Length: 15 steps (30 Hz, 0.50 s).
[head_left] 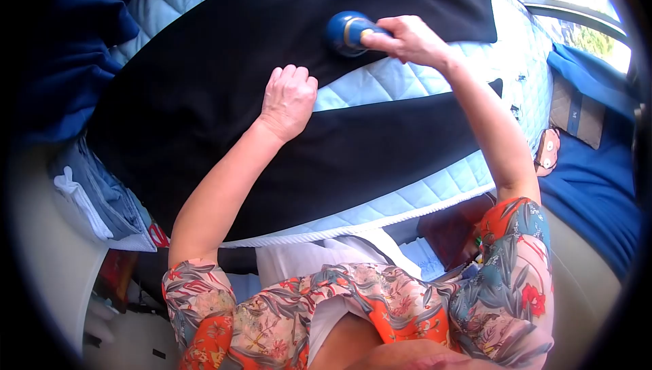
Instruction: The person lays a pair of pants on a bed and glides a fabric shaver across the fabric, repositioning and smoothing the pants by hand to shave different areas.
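Note:
Black trousers point(224, 50) lie spread over a light blue quilted cover point(380, 84), which shows between the two legs. My right hand point(411, 40) is wrapped round the handle of a round blue device point(348, 32) with a yellowish ring. The device is over the upper trouser leg, near its lower edge; its underside is hidden. To its lower left, my left hand point(290, 98) is closed in a fist on the black fabric, at the point where the legs part. Whether cloth is pinched inside the fist is hidden.
Dark blue cloth point(75, 50) hangs at the upper left. Folded denim point(109, 193) and a white cloth point(81, 200) lie at the left edge. On the right are a window point(577, 30), a grey cushion point(577, 112), a pink object point(547, 151) and blue fabric point(591, 186).

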{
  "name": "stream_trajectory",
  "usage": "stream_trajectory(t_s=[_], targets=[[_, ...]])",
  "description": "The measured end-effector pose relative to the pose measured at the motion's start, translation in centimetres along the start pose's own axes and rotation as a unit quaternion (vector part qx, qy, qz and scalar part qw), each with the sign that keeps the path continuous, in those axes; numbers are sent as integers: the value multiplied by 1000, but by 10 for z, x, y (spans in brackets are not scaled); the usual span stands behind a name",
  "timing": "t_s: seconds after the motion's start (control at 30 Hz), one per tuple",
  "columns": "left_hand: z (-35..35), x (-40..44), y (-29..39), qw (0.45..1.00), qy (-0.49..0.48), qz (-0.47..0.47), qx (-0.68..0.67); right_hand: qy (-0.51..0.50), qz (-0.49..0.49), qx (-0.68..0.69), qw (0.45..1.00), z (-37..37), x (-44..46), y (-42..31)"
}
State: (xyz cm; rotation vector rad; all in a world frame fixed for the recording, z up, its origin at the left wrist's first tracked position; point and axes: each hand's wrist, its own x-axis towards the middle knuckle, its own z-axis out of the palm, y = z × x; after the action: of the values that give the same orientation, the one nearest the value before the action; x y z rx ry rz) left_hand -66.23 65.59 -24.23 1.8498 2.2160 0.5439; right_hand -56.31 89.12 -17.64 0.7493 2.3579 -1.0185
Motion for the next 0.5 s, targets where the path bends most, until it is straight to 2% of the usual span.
stream_trajectory(t_s=[0.03,0.13,0.2,0.23,0.27,0.3,0.37,0.43,0.5], targets=[[-1,-1,-1,999,-3,11,-41,16,-10,34,999,-7,-4,13],[-9,-4,3,988,-18,41,-148,94,83,27,992,-46,-25,62],[-6,-3,2,986,-69,32,-148,123,128,39,983,-72,-35,97],[-6,-2,1,984,-95,28,-145,135,161,14,978,-81,-42,91],[-6,3,-3,972,-180,9,-149,139,157,3,978,-84,-40,92],[-6,9,-8,976,-120,4,-180,144,153,-7,978,-86,-37,93],[-22,26,-14,970,-6,-3,-243,110,85,22,990,-68,-19,80],[-32,48,-35,982,134,-57,-117,84,46,26,995,-40,0,41],[-19,56,-68,969,195,-125,88,14,-12,39,999,-20,18,5]])
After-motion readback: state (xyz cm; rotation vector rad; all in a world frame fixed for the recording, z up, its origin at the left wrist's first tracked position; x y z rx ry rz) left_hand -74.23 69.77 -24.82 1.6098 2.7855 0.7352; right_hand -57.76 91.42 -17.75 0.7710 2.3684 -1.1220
